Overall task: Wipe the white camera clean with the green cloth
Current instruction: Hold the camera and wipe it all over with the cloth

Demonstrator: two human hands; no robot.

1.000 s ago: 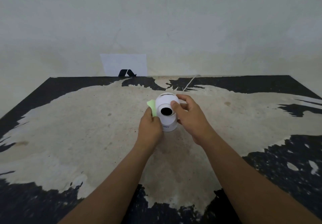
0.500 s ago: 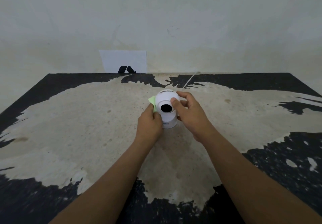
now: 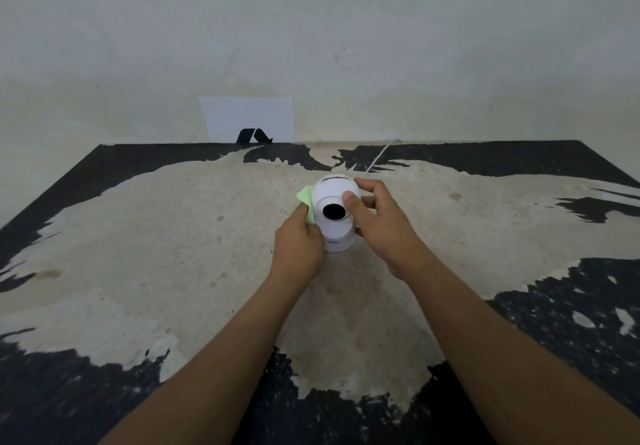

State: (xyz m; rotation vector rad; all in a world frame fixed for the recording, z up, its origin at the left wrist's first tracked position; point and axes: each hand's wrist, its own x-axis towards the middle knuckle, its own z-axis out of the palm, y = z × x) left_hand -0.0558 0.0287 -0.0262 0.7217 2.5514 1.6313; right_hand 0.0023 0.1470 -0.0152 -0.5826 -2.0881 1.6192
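While the white camera (image 3: pixel 335 216) is standing upright near the middle of the counter (image 3: pixel 145 236), the right hand (image 3: pixel 375 217) is gripping its rounded head, thumb lying on the front just beside the dark lens and fingers curling around the far side. The left hand (image 3: pixel 300 236) is closing on the green cloth (image 3: pixel 307 200), pressing it against the camera's left flank, with a corner of cloth sticking out above the knuckles. Judging by its smooth plastic shell, the camera is probably light, rigid and a little slippery, so bracing it by the head or base looks safer than touching the lens. The soft cloth is folding easily. Black coating is flaking off the counter's pale worn surface, and a plain whitish wall (image 3: pixel 415 46) is rising behind it.
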